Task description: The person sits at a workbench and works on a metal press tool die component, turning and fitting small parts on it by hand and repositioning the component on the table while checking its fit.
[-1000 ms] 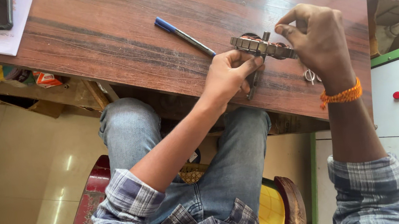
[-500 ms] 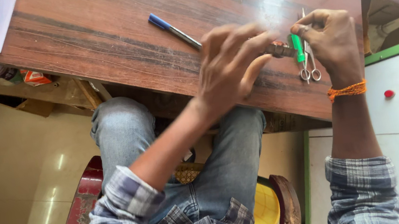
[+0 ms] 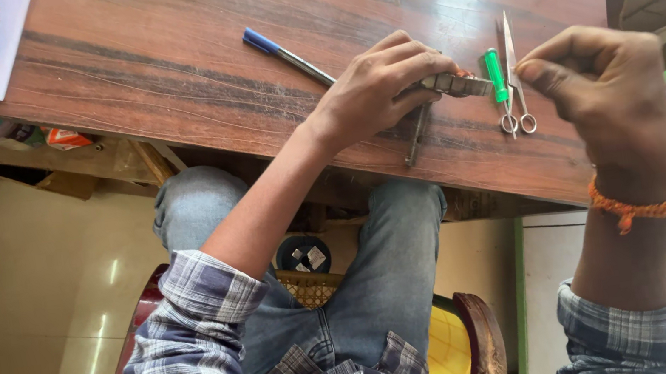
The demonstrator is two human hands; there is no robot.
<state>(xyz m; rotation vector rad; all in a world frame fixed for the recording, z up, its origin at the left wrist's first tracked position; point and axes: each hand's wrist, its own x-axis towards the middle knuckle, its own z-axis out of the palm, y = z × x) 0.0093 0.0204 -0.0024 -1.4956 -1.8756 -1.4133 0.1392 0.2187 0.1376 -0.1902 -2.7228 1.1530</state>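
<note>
Left hand (image 3: 376, 91): fingers curled, pressing metal link piece (image 3: 457, 85) on wooden table (image 3: 164, 72); piece mostly hidden. Right hand (image 3: 603, 91): raised, fingertips pinched, contents indiscernible. Scissors (image 3: 513, 73), green-handled tool (image 3: 495, 76) between.

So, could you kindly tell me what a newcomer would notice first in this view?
Probably the two hands at the near edge of the wooden table: the left hand presses a small metal piece to the wood, while the right hand is raised, fingers pinched. Between them lie small scissors and a green-handled tool; a blue pen lies further left.
</note>
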